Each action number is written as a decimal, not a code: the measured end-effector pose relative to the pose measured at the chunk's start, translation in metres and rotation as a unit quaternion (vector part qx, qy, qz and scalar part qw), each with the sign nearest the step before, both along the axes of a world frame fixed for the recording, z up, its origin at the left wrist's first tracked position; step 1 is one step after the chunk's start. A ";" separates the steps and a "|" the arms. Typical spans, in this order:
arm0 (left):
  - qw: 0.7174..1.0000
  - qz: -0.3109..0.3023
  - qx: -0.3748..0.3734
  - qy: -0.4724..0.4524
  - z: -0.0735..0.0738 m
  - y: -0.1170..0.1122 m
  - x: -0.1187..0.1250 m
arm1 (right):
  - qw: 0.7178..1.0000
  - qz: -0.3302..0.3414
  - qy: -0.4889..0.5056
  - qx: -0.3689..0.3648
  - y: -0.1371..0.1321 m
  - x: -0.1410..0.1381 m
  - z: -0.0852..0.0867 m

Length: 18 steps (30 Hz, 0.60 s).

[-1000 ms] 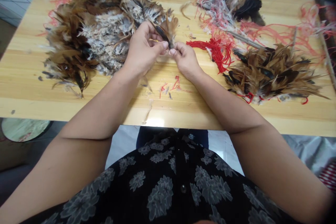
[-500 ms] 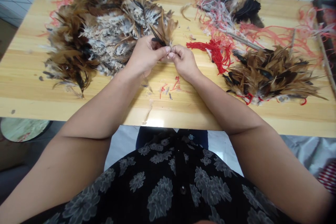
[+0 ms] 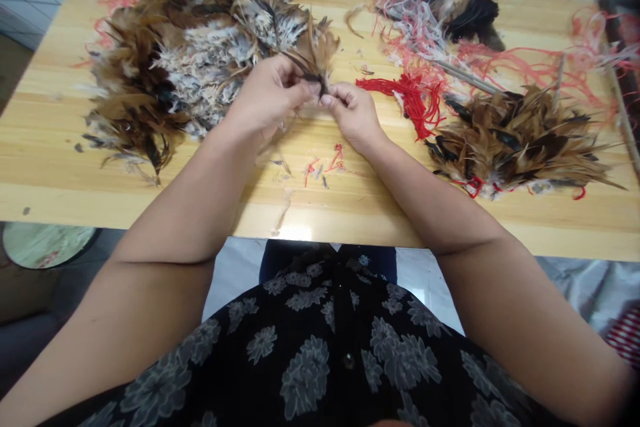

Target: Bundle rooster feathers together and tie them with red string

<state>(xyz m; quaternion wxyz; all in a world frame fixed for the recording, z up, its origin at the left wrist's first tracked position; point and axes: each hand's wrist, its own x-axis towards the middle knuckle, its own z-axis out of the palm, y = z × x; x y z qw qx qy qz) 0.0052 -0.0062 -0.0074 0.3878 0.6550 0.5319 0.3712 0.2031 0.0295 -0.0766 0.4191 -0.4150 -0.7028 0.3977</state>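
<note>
My left hand (image 3: 263,100) and my right hand (image 3: 354,113) meet over the middle of the wooden table (image 3: 60,167). Both pinch a small bunch of brown and black feathers (image 3: 311,60) by its quill ends, the tips fanning away from me. The fingers of both hands are closed on it. A large heap of brown, white and black feathers (image 3: 185,60) lies just left of the hands. A bundle of red string (image 3: 413,97) lies just right of my right hand.
A second pile of brown feathers (image 3: 515,140) lies at the right. Tangled pink and white strings with dark feathers (image 3: 440,13) and thin sticks (image 3: 465,77) lie at the back right. Red string scraps (image 3: 330,163) dot the table near me.
My left hand has turned and shifted slightly left and up, its fingers re-pinching the feather bunch. My right hand has stayed at the quills.
</note>
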 end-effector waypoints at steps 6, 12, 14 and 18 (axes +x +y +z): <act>0.994 0.061 0.066 0.060 0.017 0.006 -0.029 | 1.000 -0.006 0.014 -0.004 0.007 0.003 -0.005; 0.971 0.046 0.080 0.222 0.012 0.009 -0.040 | 0.999 -0.021 0.038 -0.001 0.010 0.008 -0.010; 0.966 0.045 0.073 0.246 0.008 0.010 -0.040 | 0.999 -0.019 0.045 0.000 0.009 0.008 -0.010; 0.949 0.047 0.063 0.307 0.005 0.010 -0.037 | 0.999 -0.020 0.045 -0.002 0.008 0.006 -0.009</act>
